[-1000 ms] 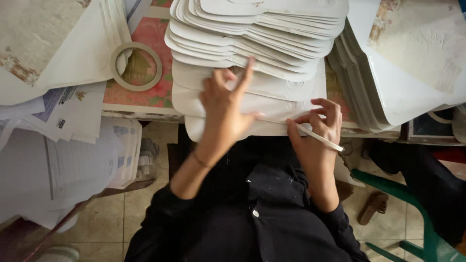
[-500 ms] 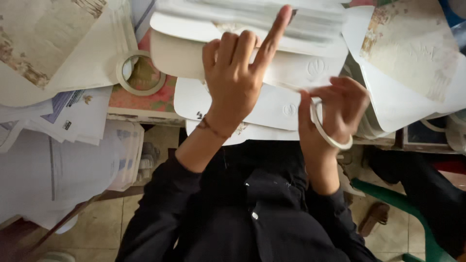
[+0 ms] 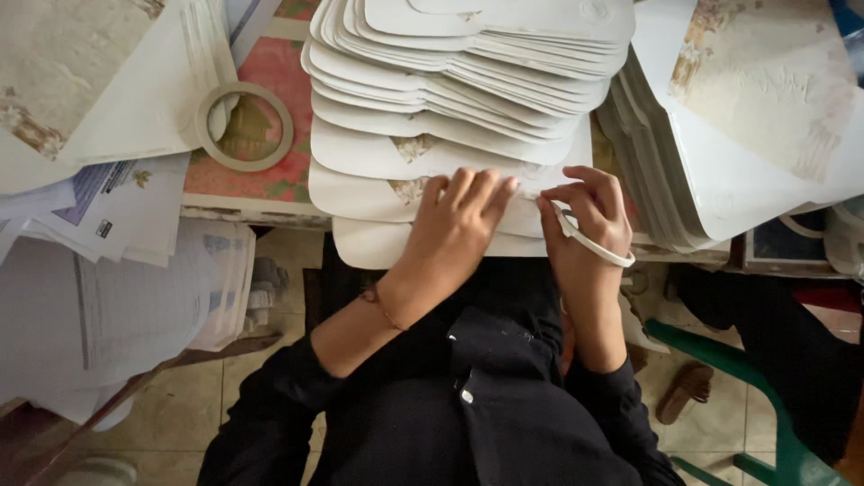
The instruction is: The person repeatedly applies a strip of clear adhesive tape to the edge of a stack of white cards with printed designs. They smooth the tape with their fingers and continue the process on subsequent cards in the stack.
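Head view shows your left hand flat, fingers together, on the fanned stack of white shaped cardboard cutouts, long axes running left-right. Your right hand pinches the card edge, a white tape ring looped around its fingers. A second beige tape roll lies on the red patterned sheet at left.

Black long-sleeve top, both sleeves shoved up well short of the wrists, so the forearms are bare. There's a thin cord bracelet on the left wrist, just above that sleeve. A few pale specks dot the black fabric further down, below the bracelet, mid-chest.
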